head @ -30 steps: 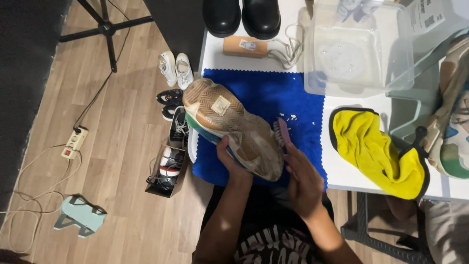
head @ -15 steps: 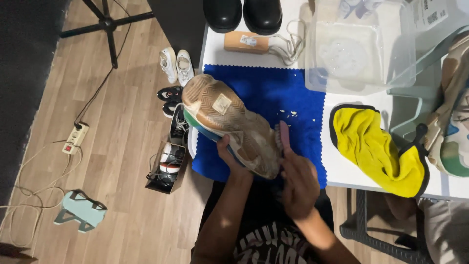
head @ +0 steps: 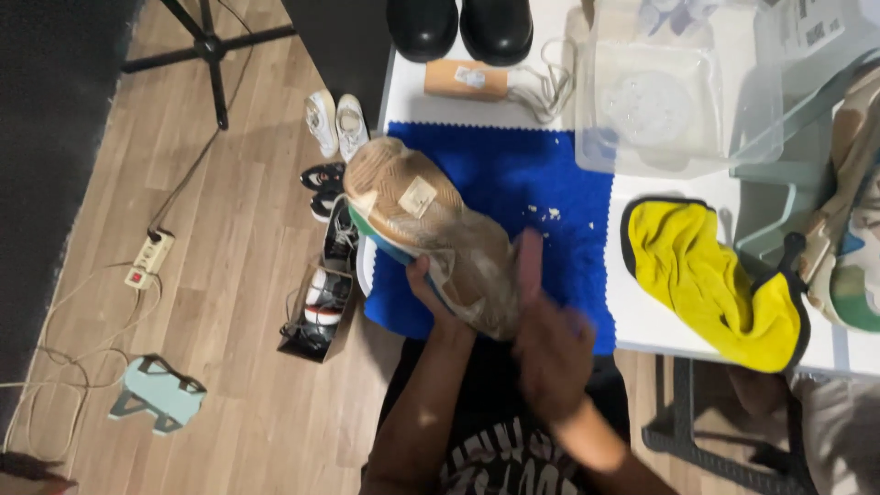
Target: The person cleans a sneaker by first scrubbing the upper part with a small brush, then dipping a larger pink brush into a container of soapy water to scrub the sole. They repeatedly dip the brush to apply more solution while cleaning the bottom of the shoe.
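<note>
1. Gripping from below, the left hand point(head: 431, 293) holds a tan, dirty sneaker point(head: 431, 225) sole-up over the blue cloth mat point(head: 550, 183) on the white table point(head: 642, 321).
2. Blurry, the right hand point(head: 550, 353) sits at the shoe's near end — one finger touches the sole, but I cannot tell if it holds anything.
3. Most left fingers hide behind the shoe.
4. A yellow cloth with a black edge point(head: 706, 275) lies to the right — well apart.
5. A clear plastic tub point(head: 678, 101) is cut off at the top.
</note>
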